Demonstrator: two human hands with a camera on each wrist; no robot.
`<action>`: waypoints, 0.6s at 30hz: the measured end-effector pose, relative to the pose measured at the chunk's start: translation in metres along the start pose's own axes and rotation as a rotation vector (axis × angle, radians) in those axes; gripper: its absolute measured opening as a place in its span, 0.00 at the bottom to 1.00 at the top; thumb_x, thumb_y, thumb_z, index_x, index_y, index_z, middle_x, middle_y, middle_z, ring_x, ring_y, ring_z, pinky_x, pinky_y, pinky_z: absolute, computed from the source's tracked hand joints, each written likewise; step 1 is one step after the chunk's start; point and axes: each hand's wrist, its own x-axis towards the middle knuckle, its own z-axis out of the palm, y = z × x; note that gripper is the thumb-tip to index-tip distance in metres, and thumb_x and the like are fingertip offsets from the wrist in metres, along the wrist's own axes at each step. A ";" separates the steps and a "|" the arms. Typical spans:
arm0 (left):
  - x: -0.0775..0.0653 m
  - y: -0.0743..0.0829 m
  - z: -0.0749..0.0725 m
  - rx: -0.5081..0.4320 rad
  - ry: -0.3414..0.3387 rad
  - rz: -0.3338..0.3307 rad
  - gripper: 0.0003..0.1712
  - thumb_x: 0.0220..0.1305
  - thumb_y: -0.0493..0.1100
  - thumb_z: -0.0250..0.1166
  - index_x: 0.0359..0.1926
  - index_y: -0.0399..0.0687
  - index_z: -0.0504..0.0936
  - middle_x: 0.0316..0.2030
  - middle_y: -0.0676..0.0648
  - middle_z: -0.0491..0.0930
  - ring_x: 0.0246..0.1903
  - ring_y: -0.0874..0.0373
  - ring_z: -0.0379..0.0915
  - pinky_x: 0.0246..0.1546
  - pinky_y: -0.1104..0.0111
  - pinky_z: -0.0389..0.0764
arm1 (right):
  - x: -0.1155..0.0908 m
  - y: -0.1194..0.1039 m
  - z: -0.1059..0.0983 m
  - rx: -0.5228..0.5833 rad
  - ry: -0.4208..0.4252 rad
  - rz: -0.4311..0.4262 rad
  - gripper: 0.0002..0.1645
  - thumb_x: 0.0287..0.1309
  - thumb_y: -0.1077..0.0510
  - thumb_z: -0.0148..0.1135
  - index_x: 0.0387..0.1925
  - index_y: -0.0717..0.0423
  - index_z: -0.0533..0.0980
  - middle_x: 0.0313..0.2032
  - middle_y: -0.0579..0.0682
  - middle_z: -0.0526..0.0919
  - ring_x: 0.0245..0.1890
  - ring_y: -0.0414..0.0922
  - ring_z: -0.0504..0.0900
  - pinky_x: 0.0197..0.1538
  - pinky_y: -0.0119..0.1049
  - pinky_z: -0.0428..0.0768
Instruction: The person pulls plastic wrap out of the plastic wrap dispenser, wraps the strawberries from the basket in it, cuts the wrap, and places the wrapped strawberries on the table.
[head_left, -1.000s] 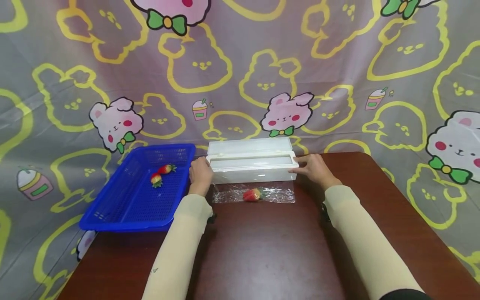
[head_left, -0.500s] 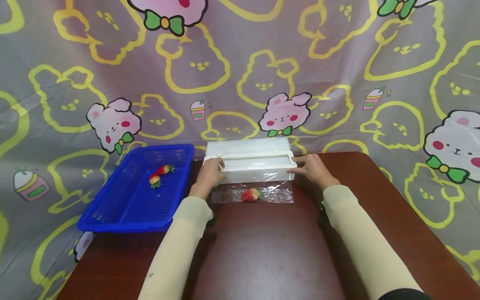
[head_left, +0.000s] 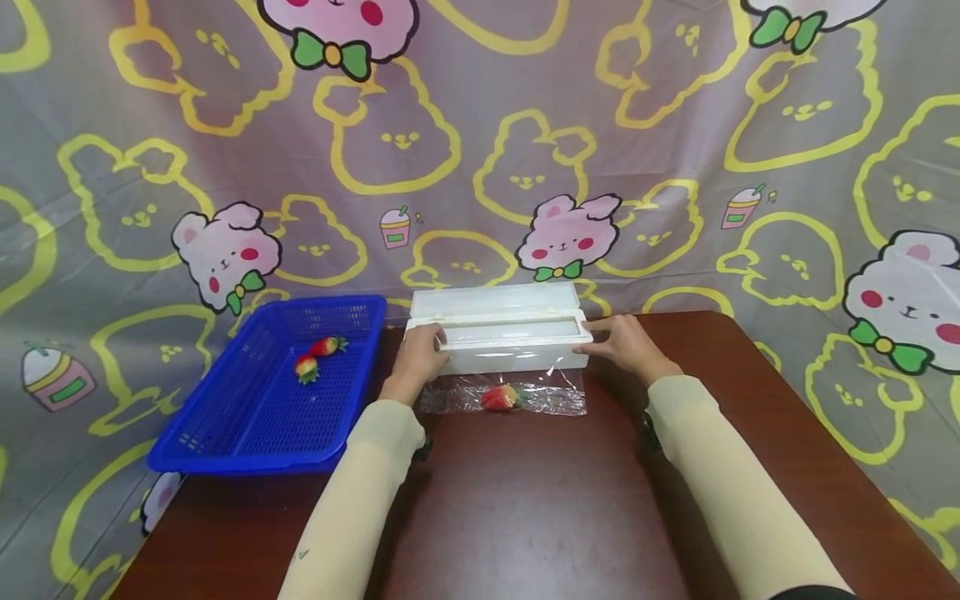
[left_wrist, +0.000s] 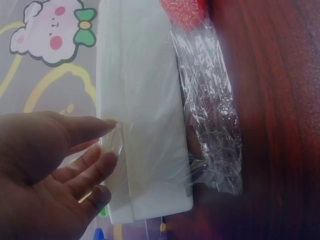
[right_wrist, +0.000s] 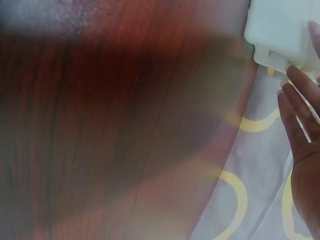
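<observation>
A long white cling film dispenser (head_left: 495,360) lies near the back of the table, its lid (head_left: 495,298) raised. Clear cling film (head_left: 555,402) comes down over its front onto the tabletop, with a red strawberry (head_left: 498,397) wrapped in it. My left hand (head_left: 418,360) is at the dispenser's left part; in the left wrist view its thumb and fingers pinch a fold of film (left_wrist: 116,140) along the upper edge. My right hand (head_left: 628,343) holds the dispenser's right end between thumb and fingers, and the right wrist view catches these fingers (right_wrist: 300,107) only partly.
To the left a blue plastic basket (head_left: 247,454) holds two strawberries (head_left: 307,367). Brown tabletop (head_left: 532,508) spreads in front of the dispenser. A patterned cloth (head_left: 465,200) hangs close behind the table.
My left hand has moved right, from the dispenser's left end onto its front upper edge. The right hand stays at the right end. The view has tipped slightly up.
</observation>
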 end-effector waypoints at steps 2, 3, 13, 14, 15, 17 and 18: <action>-0.001 0.000 -0.001 0.003 -0.001 0.002 0.11 0.53 0.35 0.72 0.39 0.38 0.83 0.31 0.42 0.82 0.34 0.45 0.78 0.40 0.54 0.79 | 0.000 -0.001 -0.002 0.000 -0.022 0.018 0.39 0.49 0.41 0.80 0.58 0.60 0.82 0.16 0.48 0.77 0.16 0.42 0.62 0.22 0.35 0.65; -0.001 0.000 -0.001 0.004 0.000 0.005 0.11 0.53 0.35 0.72 0.39 0.38 0.83 0.31 0.42 0.82 0.35 0.45 0.78 0.40 0.54 0.79 | 0.000 -0.001 -0.002 -0.003 -0.030 0.027 0.39 0.49 0.41 0.80 0.58 0.59 0.82 0.17 0.50 0.78 0.17 0.43 0.63 0.23 0.35 0.66; -0.005 0.004 -0.006 0.018 -0.020 -0.008 0.16 0.53 0.34 0.70 0.44 0.38 0.82 0.33 0.41 0.81 0.36 0.45 0.78 0.42 0.55 0.79 | -0.004 -0.010 -0.015 0.040 -0.118 0.080 0.40 0.56 0.37 0.74 0.62 0.57 0.80 0.56 0.59 0.85 0.48 0.54 0.80 0.50 0.51 0.81; -0.006 0.005 -0.007 0.018 -0.021 -0.008 0.17 0.53 0.34 0.70 0.46 0.38 0.82 0.34 0.41 0.81 0.37 0.45 0.78 0.43 0.54 0.79 | -0.003 -0.011 -0.017 0.045 -0.129 0.085 0.41 0.58 0.35 0.72 0.63 0.57 0.79 0.57 0.60 0.84 0.50 0.54 0.80 0.54 0.53 0.80; -0.006 0.006 -0.008 0.019 -0.020 -0.006 0.19 0.53 0.34 0.69 0.48 0.38 0.81 0.36 0.40 0.80 0.38 0.45 0.77 0.44 0.54 0.79 | -0.003 -0.012 -0.019 0.048 -0.136 0.084 0.42 0.60 0.33 0.69 0.64 0.58 0.78 0.57 0.60 0.84 0.52 0.55 0.80 0.56 0.55 0.79; -0.007 0.010 -0.012 0.013 -0.014 0.000 0.23 0.54 0.34 0.69 0.53 0.39 0.78 0.40 0.40 0.79 0.40 0.44 0.77 0.45 0.53 0.78 | -0.002 -0.014 -0.023 0.047 -0.138 0.082 0.43 0.64 0.32 0.63 0.66 0.60 0.76 0.57 0.61 0.83 0.55 0.56 0.80 0.59 0.58 0.77; -0.008 0.012 -0.014 0.013 -0.011 0.007 0.24 0.55 0.34 0.69 0.55 0.39 0.77 0.41 0.40 0.78 0.41 0.44 0.76 0.46 0.53 0.78 | -0.003 -0.014 -0.025 0.044 -0.128 0.082 0.43 0.65 0.32 0.62 0.66 0.60 0.75 0.57 0.62 0.83 0.55 0.57 0.80 0.59 0.58 0.77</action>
